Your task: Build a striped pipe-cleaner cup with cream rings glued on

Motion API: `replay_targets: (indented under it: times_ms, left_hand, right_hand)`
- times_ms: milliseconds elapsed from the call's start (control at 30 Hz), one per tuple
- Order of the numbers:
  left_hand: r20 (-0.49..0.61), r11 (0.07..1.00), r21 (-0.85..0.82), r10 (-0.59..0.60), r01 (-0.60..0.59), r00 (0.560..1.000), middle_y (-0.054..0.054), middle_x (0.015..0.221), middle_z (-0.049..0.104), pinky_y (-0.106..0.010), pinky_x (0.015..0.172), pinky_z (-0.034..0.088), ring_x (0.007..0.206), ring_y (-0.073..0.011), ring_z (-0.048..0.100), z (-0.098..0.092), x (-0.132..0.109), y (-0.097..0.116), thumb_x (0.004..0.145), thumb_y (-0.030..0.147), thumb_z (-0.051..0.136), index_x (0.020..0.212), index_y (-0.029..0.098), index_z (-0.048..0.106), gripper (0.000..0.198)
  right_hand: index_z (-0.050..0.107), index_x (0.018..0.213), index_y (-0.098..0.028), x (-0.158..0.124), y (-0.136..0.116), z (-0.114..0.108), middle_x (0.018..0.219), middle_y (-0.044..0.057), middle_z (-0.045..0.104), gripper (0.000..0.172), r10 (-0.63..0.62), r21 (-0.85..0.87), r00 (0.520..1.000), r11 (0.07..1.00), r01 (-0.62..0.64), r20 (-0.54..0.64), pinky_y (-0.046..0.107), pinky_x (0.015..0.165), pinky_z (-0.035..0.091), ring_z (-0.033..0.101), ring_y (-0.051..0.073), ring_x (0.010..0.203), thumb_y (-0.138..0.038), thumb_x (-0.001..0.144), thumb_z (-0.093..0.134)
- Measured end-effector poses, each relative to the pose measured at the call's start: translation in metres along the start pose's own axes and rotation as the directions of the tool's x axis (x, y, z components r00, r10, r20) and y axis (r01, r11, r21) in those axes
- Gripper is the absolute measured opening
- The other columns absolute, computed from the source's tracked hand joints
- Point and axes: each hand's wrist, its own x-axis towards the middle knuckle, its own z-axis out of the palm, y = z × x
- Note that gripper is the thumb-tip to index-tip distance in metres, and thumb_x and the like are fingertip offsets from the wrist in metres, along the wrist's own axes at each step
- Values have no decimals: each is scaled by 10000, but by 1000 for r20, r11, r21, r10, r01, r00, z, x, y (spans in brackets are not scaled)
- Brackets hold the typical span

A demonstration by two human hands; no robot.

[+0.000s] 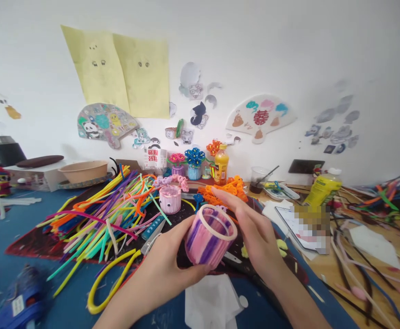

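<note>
Both my hands hold a small cup (209, 236) wrapped in pink and purple pipe cleaners, tilted with its open mouth toward me. My left hand (167, 269) cups it from below and the left, fingers curled round its base. From the right, my right hand (251, 228) presses flat fingers against its side and rim. A second pink wrapped cup (170, 199) stands just behind, on the dark mat (31, 242).
A big pile of coloured pipe cleaners (104, 214) lies to the left, scissors (152, 233) beside it, a blue glue gun (21, 297) at front left. White paper (213, 304) lies under my hands. Small flower pots (189, 165), an orange bottle (221, 165), a phone (299, 226) and more pipe cleaners (381, 201) sit behind and right.
</note>
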Motion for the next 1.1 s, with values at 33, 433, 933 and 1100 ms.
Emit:
replay_targets:
  times_ms: [33, 433, 933, 1100]
  left_hand:
    - [9, 1000, 6, 9, -9, 1000, 14, 1343, 609, -325, 990, 488, 1176, -211, 607, 1, 0, 0, 768, 199, 710, 1378, 355, 419, 693]
    - [12, 998, 58, 7, -7, 1000, 9, 1311, 622, -283, 876, 522, 1104, -205, 634, 1, -1, 0, 724, 144, 707, 1344, 328, 436, 702]
    - [2, 998, 56, -34, 34, 999, 24, 1083, 680, -244, 732, 508, 868, -154, 649, 2, -2, 2, 710, 147, 705, 1229, 265, 516, 565]
    - [-1, 997, 69, -30, 30, 1000, 28, 1045, 681, -249, 732, 513, 836, -146, 647, 1, -1, 1, 708, 155, 707, 1213, 265, 528, 547]
  right_hand:
    - [645, 1261, -313, 0, -1, 0, 1379, -6, 604, 324, -5, -11, 999, 1000, 5, 32, 352, 1127, 395, 499, 191, 1329, -369, 1016, 441]
    - [605, 1307, -338, 0, -3, 1, 1391, -27, 593, 331, -17, -148, 970, 988, 54, 243, 362, 1152, 357, 483, 177, 1339, -345, 996, 492]
    - [538, 1364, -364, -2, -3, 4, 1441, -56, 536, 370, -44, -218, 936, 968, 127, 348, 356, 1180, 287, 434, 160, 1364, -302, 1013, 440]
    - [538, 1366, -351, -4, -3, 5, 1448, -39, 527, 373, -28, -228, 939, 967, 111, 342, 364, 1180, 286, 429, 170, 1367, -315, 1009, 440]
